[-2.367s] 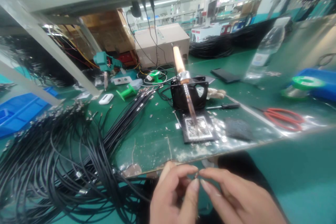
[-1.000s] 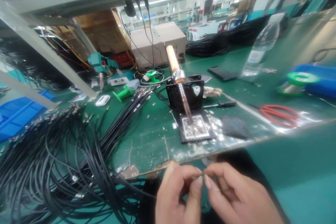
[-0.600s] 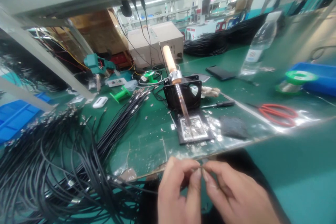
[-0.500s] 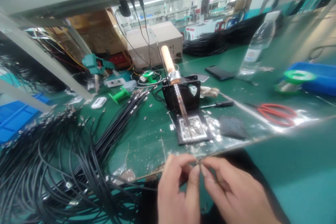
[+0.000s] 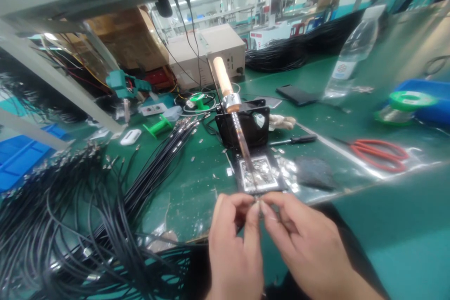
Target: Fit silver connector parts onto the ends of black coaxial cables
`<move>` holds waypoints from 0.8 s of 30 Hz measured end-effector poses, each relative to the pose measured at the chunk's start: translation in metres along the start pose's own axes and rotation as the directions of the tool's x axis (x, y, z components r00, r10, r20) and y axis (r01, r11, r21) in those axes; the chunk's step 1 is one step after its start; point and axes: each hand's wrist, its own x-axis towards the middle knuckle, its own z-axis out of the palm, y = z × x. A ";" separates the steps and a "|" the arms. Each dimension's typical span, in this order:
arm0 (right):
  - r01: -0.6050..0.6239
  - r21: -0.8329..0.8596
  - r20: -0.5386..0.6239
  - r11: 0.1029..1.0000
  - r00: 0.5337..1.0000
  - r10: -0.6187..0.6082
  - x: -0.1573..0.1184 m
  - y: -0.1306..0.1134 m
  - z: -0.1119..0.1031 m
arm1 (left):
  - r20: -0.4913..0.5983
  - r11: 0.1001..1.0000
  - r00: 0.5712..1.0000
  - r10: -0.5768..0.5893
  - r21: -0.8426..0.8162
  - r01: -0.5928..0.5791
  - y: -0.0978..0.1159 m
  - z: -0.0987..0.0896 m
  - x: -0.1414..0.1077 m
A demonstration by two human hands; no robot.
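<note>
My left hand and my right hand meet fingertip to fingertip at the bench's front edge. Both are closed in a pinch around one tiny metallic-looking piece, mostly hidden by the fingers and too blurred to name. Just beyond them sits a small white-rimmed tray of loose metal bits. A soldering iron with a wooden handle slants down over it, tip end toward the tray. Behind the tray stands a black fan frame.
Bundled black cables spread across the left side. To the right lie a screwdriver, red-handled scissors, a phone, a water bottle and a solder spool. A beige box stands at the back.
Both hands, still pinched together, have moved slightly up and left in view, closer to the tray. The camera view has shifted a little.
</note>
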 end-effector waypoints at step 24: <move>0.021 -0.017 0.008 1.000 1.000 -0.021 0.005 0.001 0.001 | 0.012 1.000 1.000 0.011 -0.012 -0.011 0.003 0.000 0.004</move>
